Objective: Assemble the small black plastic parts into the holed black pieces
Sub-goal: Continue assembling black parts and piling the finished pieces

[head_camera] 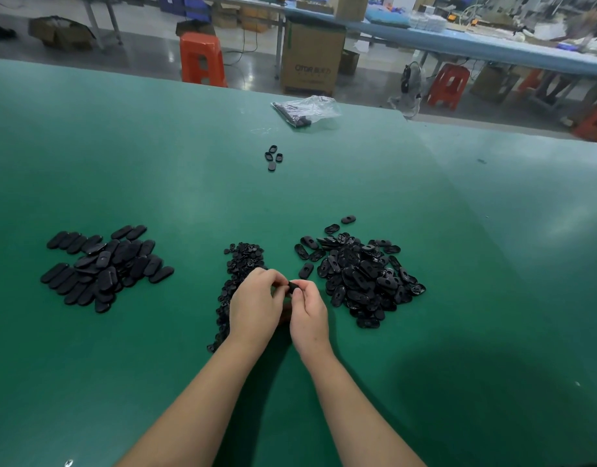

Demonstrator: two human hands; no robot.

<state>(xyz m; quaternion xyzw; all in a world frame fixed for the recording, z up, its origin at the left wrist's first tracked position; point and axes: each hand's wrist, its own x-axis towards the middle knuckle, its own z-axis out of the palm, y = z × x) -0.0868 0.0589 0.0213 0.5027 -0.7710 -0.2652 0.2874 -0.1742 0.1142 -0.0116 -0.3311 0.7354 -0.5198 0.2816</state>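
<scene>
My left hand (255,305) and my right hand (309,313) meet over the green table (458,264), fingertips together. Both pinch one black oval piece (293,286) between them; most of it is hidden by the fingers. A strip of small black plastic parts (238,267) runs under and beyond my left hand. To the right lies a heap of holed black oval pieces (361,276). A pile of flat black ovals (103,266) sits far to the left.
A few loose black ovals (273,157) lie farther back on the table, and a clear plastic bag (305,111) with black parts rests near the far edge. Beyond the edge stand orange stools (203,59) and a cardboard box (312,57).
</scene>
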